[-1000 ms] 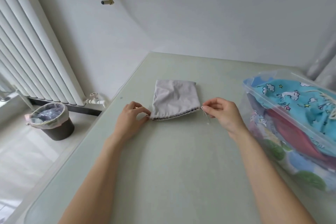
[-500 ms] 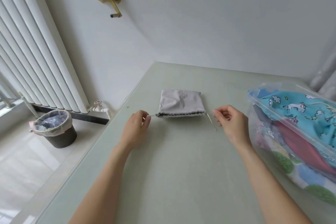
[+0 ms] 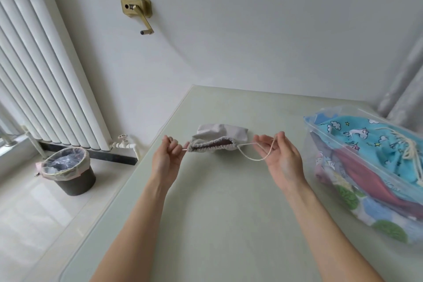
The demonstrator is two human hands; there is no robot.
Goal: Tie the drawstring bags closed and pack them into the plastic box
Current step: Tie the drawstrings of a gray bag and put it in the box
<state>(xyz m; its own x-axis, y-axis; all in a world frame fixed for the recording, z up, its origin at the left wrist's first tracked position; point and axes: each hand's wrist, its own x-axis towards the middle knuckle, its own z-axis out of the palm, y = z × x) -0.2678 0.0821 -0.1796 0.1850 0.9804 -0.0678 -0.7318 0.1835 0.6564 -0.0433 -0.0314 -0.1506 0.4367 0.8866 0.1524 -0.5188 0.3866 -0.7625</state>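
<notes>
A small grey drawstring bag (image 3: 219,137) hangs lifted above the pale green table (image 3: 229,213), its gathered mouth facing me and partly drawn together. My left hand (image 3: 168,158) pinches the short left end of the cord. My right hand (image 3: 279,158), palm up, holds the white cord loop (image 3: 251,157) that sags from the bag's right side. The clear plastic box (image 3: 366,167) stands at the right, filled with several colourful bags, a blue unicorn-print one (image 3: 366,142) on top.
The table's left edge drops to a tiled floor with a dark lined bin (image 3: 68,171). A white radiator (image 3: 45,75) and its valve (image 3: 123,143) stand by the wall. A brass crank (image 3: 137,10) is fixed on the wall.
Both hands have risen off the table and turned palm up, lifting the bag. The cords have been pulled outward, the mouth has gathered narrower, and a longer loop shows on the right.
</notes>
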